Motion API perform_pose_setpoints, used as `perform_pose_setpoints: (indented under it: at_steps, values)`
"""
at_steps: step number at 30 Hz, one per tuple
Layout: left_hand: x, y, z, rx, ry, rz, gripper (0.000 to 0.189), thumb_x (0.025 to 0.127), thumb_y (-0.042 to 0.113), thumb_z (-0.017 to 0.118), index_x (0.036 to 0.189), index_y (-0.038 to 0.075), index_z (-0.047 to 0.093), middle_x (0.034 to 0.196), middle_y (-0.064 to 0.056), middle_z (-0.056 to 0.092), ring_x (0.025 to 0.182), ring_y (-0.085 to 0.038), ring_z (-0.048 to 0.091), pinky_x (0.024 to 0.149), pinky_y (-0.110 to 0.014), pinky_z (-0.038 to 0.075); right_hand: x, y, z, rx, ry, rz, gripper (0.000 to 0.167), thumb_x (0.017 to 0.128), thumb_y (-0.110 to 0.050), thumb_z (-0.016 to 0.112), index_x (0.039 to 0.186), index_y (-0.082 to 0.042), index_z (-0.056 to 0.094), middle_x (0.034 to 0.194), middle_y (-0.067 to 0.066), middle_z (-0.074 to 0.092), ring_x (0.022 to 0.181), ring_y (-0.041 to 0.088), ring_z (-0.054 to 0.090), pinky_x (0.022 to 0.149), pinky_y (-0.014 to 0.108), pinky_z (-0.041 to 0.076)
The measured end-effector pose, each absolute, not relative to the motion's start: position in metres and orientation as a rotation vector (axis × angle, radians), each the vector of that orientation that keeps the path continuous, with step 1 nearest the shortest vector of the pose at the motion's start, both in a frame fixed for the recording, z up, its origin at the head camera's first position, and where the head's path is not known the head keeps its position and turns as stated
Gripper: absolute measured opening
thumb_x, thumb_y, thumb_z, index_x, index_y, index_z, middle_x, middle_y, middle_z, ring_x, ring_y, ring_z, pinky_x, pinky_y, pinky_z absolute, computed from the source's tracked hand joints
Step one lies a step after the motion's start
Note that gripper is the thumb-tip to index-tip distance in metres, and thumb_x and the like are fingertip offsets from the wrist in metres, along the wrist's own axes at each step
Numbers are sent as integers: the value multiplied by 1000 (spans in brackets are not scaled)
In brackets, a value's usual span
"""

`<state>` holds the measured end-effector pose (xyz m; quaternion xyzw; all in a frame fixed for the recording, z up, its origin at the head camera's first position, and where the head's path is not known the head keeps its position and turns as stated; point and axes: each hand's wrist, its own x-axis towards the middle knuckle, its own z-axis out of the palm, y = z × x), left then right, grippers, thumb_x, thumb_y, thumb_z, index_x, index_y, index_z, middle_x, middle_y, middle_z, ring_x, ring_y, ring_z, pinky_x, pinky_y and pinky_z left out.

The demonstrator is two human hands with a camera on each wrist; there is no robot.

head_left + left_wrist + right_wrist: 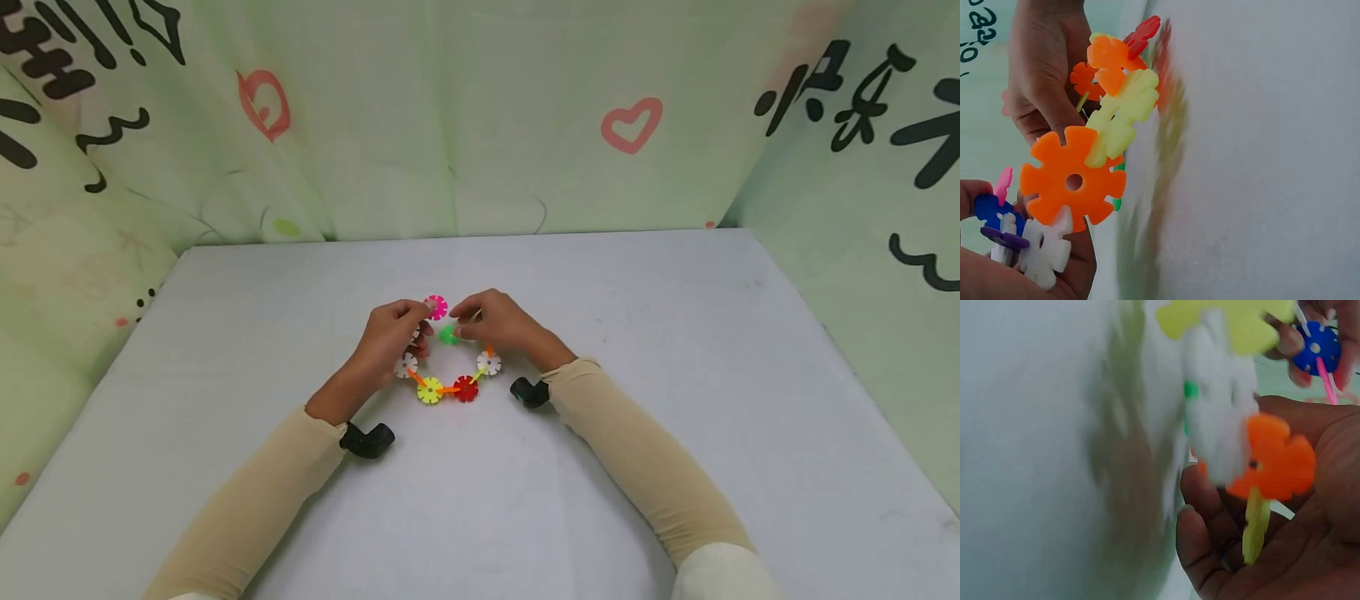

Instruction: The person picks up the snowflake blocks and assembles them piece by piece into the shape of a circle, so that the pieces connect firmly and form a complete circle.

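Observation:
A chain of notched plastic flower discs curves between both hands, low over the table. In the head view its near side shows a yellow disc (430, 391), a red disc (466, 388) and a white disc (489, 362). My left hand (392, 337) pinches the chain at a blue disc (1317, 347), with a pink disc (437, 307) standing out beyond the fingertips. My right hand (497, 321) holds the other end, its fingers curled about an orange disc (1279, 459) and a yellow disc (1256, 525). Beside its fingertips is a green disc (448, 335). The exact grip points are partly hidden.
A white-covered table (660, 333) spreads around the hands. Behind it hangs a pale green curtain (450, 117) with hearts and black lettering, which continues along both sides. Black wrist devices (367, 440) sit below each hand.

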<state>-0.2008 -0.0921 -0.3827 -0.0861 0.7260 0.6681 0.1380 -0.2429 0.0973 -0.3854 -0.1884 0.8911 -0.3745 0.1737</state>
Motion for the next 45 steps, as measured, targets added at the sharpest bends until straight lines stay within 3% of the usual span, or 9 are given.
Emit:
perform_pose_setpoints:
  at_steps: [4, 8, 11, 17, 24, 31, 45]
  values:
    - [-202, -92, -383, -259, 2109, 1935, 27, 99, 28, 55, 115, 7, 63, 96, -12, 62, 63, -17, 52, 59, -24, 52, -243, 89, -389, -491, 2583, -929, 34, 90, -16, 69, 122, -5, 67, 115, 6, 64, 107, 22, 56, 91, 35, 47]
    - [-203, -92, -383, -256, 2120, 1907, 34, 100, 37, 54, 112, 6, 63, 97, -12, 61, 63, -18, 51, 57, -25, 50, -243, 86, -391, -487, 2627, -837, 31, 89, -15, 72, 118, -5, 68, 113, 6, 63, 107, 21, 54, 94, 35, 45]
    - [-202, -92, -383, -250, 2123, 1894, 39, 100, 43, 52, 108, 6, 62, 94, -11, 60, 63, -18, 50, 56, -25, 49, -242, 87, -391, -507, 2628, -847, 29, 87, -12, 74, 113, -5, 66, 105, 6, 61, 99, 21, 55, 89, 33, 47]
    - [-202, -90, -385, -214, 2076, 1928, 37, 102, 37, 49, 112, 4, 60, 89, -8, 58, 58, -16, 47, 52, -24, 47, -241, 97, -391, -522, 2608, -980, 22, 90, -10, 69, 110, -7, 61, 92, 7, 58, 83, 21, 53, 72, 31, 46]
    - [-203, -87, -388, -220, 2066, 1924, 33, 104, 33, 47, 126, 10, 57, 98, -9, 60, 59, -15, 44, 51, -22, 43, -238, 109, -382, -587, 2653, -1153, 17, 95, -12, 63, 110, -5, 68, 101, 5, 66, 95, 21, 57, 84, 33, 49]
    - [-204, -82, -389, -210, 2022, 1943, 32, 105, 31, 46, 126, 9, 56, 96, -8, 60, 59, -15, 44, 50, -23, 43, -235, 119, -376, -658, 2695, -1282, 15, 92, -16, 70, 103, -7, 72, 92, 2, 69, 84, 19, 60, 72, 32, 51]
    - [-203, -72, -393, -118, 1975, 1944, 29, 106, 32, 42, 116, 7, 53, 90, -7, 55, 57, -15, 42, 50, -24, 40, -230, 123, -375, -556, 2594, -1401, 10, 87, -8, 74, 95, -4, 77, 94, 4, 73, 88, 16, 68, 73, 29, 54]
